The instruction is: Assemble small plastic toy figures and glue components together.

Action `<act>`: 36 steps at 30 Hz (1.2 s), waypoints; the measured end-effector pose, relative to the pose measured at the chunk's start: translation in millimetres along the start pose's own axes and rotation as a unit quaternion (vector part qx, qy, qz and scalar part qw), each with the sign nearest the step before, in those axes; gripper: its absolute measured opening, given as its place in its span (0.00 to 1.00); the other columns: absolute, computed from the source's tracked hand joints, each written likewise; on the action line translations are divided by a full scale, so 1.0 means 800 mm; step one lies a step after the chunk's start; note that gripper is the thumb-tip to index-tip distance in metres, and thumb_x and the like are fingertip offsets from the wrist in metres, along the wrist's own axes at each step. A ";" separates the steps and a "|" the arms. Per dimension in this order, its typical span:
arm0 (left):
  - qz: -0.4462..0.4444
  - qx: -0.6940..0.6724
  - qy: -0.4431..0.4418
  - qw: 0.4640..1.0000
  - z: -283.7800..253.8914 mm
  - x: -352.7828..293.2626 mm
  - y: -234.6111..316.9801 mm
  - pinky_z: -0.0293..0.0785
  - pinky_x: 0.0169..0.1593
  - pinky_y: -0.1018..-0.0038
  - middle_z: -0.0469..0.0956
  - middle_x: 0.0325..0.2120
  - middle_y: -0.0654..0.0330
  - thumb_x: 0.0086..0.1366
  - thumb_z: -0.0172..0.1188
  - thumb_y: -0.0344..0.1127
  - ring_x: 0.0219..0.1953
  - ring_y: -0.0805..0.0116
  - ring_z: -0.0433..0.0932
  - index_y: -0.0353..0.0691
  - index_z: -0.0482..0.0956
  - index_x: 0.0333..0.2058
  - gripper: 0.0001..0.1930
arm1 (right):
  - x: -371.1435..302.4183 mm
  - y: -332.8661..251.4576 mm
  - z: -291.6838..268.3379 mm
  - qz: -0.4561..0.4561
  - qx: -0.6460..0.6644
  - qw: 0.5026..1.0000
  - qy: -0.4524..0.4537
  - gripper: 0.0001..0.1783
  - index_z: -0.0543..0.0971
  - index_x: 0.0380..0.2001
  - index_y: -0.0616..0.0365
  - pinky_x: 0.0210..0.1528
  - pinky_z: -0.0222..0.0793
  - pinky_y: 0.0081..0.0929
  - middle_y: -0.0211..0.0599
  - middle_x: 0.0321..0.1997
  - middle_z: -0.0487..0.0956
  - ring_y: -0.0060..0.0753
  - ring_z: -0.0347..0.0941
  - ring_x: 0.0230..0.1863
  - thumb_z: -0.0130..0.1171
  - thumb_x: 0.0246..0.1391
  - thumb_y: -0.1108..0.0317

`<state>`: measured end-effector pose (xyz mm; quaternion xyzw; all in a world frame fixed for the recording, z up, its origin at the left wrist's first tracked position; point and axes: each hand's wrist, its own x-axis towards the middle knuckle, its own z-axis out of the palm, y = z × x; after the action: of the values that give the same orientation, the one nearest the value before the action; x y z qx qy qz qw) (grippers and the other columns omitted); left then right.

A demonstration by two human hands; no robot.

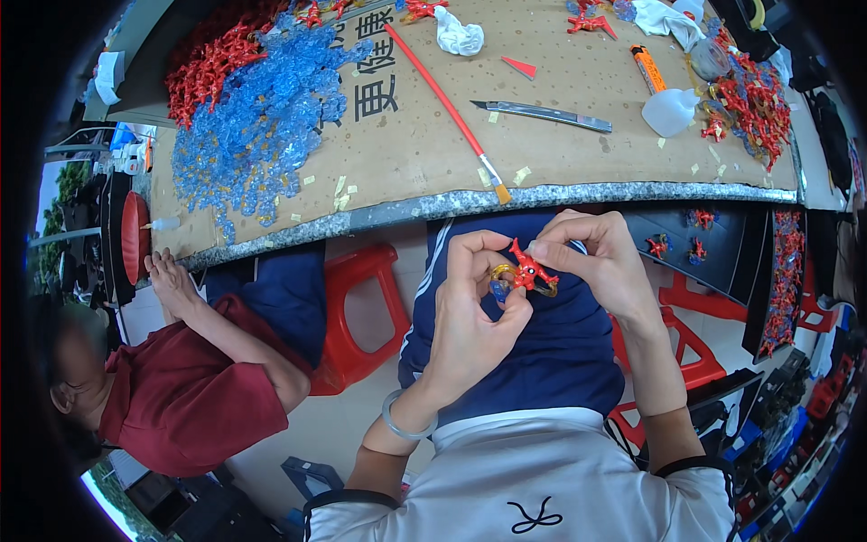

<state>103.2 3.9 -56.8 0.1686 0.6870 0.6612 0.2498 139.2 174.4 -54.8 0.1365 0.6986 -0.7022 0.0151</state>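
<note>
A white shirt (578, 465) lies nearest. Left hand (474, 312) and right hand (591, 257) curl inward over the lap (551, 366), fingertips (540, 249) pinching a red figurine (526, 269) just short of the granite table edge (533, 196), with room leftward.

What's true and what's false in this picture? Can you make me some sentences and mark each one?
1. The left hand and right hand both hold the small red figure. True.
2. The paintbrush has a green handle. False: the paintbrush's handle is red.
3. The blue pile lies left of the paintbrush. True.
4. The white bottle sits on the blue pile. False: the white bottle is farther right, on cardboard.
5. A bracelet circles the left wrist. True.
</note>
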 end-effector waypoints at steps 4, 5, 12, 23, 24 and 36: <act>0.009 0.063 0.018 0.998 -0.002 -0.002 0.004 0.68 0.44 0.81 0.73 0.32 0.58 0.50 0.55 0.15 0.37 0.76 0.73 0.34 0.61 0.46 0.23 | 0.001 0.005 -0.001 0.006 0.013 1.000 -0.007 0.07 0.83 0.28 0.65 0.37 0.66 0.22 0.38 0.26 0.80 0.22 0.71 0.30 0.63 0.47 0.71; 0.016 0.087 0.025 0.996 -0.002 -0.003 0.004 0.69 0.44 0.81 0.73 0.31 0.58 0.50 0.55 0.16 0.37 0.76 0.73 0.34 0.61 0.46 0.23 | 0.001 0.006 -0.001 0.007 0.015 1.000 -0.009 0.07 0.83 0.28 0.65 0.37 0.67 0.22 0.38 0.27 0.80 0.22 0.72 0.31 0.63 0.47 0.72; 0.071 0.098 0.018 0.993 -0.001 0.003 0.003 0.71 0.45 0.75 0.72 0.36 0.55 0.53 0.60 0.21 0.38 0.71 0.74 0.34 0.61 0.48 0.25 | 0.000 0.013 -0.001 -0.075 0.046 0.996 0.015 0.06 0.83 0.31 0.64 0.40 0.69 0.21 0.37 0.29 0.80 0.24 0.73 0.33 0.62 0.47 0.78; -0.087 -0.201 -0.107 0.970 -0.014 0.009 0.004 0.74 0.45 0.71 0.71 0.47 0.47 0.65 0.55 0.36 0.44 0.59 0.77 0.30 0.58 0.56 0.26 | 0.001 0.016 -0.003 -0.085 0.103 0.991 0.022 0.08 0.84 0.32 0.62 0.43 0.70 0.22 0.37 0.34 0.78 0.26 0.73 0.38 0.62 0.46 0.79; -0.086 -0.213 -0.114 0.966 -0.015 0.010 0.003 0.74 0.45 0.71 0.71 0.47 0.47 0.65 0.55 0.37 0.45 0.58 0.77 0.30 0.58 0.57 0.27 | 0.001 0.016 -0.003 -0.083 0.111 0.990 0.019 0.08 0.84 0.32 0.62 0.43 0.70 0.22 0.37 0.35 0.78 0.26 0.73 0.38 0.62 0.46 0.79; -0.148 -0.260 -0.180 0.937 -0.027 0.014 -0.002 0.75 0.35 0.75 0.75 0.38 0.42 0.68 0.50 0.42 0.34 0.58 0.80 0.32 0.55 0.60 0.28 | 0.001 0.018 -0.004 -0.080 0.140 0.987 -0.006 0.09 0.84 0.33 0.62 0.44 0.70 0.20 0.36 0.38 0.75 0.24 0.72 0.39 0.62 0.46 0.79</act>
<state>81.7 -7.9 -59.9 0.1104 0.4517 0.7313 0.4990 142.0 177.1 -69.2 0.0768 0.6017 -0.7930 -0.0568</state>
